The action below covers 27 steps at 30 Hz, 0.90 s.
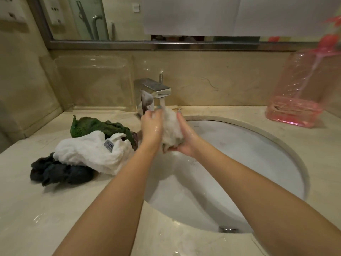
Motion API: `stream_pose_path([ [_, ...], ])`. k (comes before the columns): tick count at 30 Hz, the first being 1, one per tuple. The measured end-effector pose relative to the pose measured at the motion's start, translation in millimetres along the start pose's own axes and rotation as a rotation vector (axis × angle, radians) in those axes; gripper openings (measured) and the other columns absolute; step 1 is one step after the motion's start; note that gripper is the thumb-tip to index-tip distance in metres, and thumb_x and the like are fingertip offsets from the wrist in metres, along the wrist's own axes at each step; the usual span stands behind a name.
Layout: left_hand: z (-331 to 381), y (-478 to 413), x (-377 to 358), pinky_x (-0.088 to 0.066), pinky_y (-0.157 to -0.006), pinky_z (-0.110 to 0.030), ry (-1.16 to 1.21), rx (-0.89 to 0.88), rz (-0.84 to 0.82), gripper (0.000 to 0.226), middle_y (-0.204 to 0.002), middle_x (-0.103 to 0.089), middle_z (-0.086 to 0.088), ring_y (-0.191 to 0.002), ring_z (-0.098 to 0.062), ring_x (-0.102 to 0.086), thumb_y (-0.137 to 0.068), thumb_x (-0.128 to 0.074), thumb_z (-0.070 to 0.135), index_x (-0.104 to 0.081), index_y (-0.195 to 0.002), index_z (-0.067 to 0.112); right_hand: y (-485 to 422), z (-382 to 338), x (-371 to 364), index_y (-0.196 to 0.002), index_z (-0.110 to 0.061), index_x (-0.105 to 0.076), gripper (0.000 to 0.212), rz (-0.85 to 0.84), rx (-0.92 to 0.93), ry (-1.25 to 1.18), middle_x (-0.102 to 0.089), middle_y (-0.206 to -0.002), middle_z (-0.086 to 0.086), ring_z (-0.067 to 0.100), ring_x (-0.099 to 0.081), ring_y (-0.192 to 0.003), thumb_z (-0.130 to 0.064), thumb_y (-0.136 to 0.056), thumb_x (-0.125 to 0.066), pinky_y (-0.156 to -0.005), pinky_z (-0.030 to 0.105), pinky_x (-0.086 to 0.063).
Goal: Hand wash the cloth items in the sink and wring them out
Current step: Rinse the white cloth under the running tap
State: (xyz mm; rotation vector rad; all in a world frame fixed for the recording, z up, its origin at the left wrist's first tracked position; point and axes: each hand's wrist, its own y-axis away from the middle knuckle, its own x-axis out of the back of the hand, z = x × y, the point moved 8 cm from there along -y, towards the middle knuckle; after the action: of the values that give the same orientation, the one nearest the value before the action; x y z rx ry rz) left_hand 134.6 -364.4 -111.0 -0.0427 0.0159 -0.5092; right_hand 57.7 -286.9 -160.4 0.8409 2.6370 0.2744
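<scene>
A wet white cloth [172,129] is bunched between my two hands under the running water of the chrome faucet [155,89], above the white sink basin [239,163]. My left hand [152,126] presses on its left side with the fingertips curled over the top. Cupping the cloth from the right and from below is my right hand [186,137]. On the counter to the left of the sink lie a white towel [92,152], a green cloth [96,126] and a dark blue cloth [59,172], heaped together.
A pink transparent plastic bottle [302,89] stands on the counter at the back right. A clear plastic box [96,80] leans against the back wall at the left. The marble counter [36,209] is wet near the sink's front rim. A mirror [92,17] hangs above.
</scene>
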Motion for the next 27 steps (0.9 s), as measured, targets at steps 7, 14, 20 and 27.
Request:
stream_pose_path([
  [7, 8, 16, -15, -0.045, -0.089, -0.033, -0.198, -0.152, 0.063, 0.040, -0.123, -0.055, -0.013, -0.116, -0.030, -0.055, -0.100, -0.048, 0.036, -0.043, -0.126, 0.005, -5, -22, -8, -0.105, -0.017, -0.067, 0.045, 0.218, 0.280, 0.090, -0.073, -0.098, 0.005, 0.024, -0.068, -0.096, -0.054, -0.096, -0.043, -0.082, 0.038, -0.055],
  [14, 14, 2, -5, -0.035, -0.054, -0.018, -0.412, -0.262, 0.170, 0.017, -0.079, -0.060, -0.004, -0.074, -0.022, -0.058, -0.098, -0.048, 0.011, -0.062, -0.090, 0.006, 10, -51, -11, -0.070, -0.022, -0.047, 0.030, 0.370, 0.605, 0.419, -0.052, -0.069, -0.005, 0.006, -0.050, -0.063, -0.016, -0.100, -0.046, -0.056, 0.015, -0.039],
  [20, -8, -13, 4, -0.042, -0.065, -0.028, -0.055, 0.060, 0.161, 0.029, -0.079, -0.057, -0.008, -0.079, -0.025, -0.055, -0.101, -0.038, 0.023, -0.059, -0.085, 0.011, 21, -62, -20, -0.082, -0.016, -0.047, 0.027, 0.291, 0.656, 0.613, -0.048, -0.076, -0.004, 0.008, -0.044, -0.067, -0.026, -0.104, -0.036, -0.062, 0.026, -0.034],
  [27, -20, -19, 10, -0.050, -0.097, -0.044, 0.082, 0.142, 0.013, 0.020, -0.108, -0.066, -0.011, -0.103, -0.031, -0.062, -0.098, -0.047, 0.024, -0.064, -0.104, 0.016, 19, -59, 28, -0.088, -0.015, -0.051, 0.019, 0.206, 0.507, 0.556, -0.046, -0.077, -0.002, 0.010, -0.041, -0.065, -0.027, -0.101, -0.048, -0.060, 0.021, -0.034],
])
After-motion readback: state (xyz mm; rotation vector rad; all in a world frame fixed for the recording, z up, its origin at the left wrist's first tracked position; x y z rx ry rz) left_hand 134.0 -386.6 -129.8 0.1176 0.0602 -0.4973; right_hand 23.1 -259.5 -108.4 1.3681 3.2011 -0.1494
